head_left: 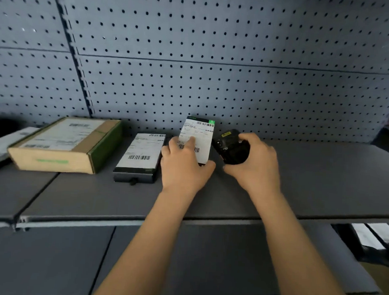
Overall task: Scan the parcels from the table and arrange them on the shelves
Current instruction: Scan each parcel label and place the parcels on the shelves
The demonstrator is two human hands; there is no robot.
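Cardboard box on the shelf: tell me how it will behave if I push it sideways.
The cardboard box looks stiff: its edges are crisp and its faces flat. Lying on its broad face on the shelf, it should slide rather than tip or roll. Its weight cannot be judged.

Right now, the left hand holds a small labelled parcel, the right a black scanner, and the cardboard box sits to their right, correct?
Not quite: the head view shows the cardboard box to the left of both hands. The left hand does hold the small labelled parcel and the right hand the black scanner.
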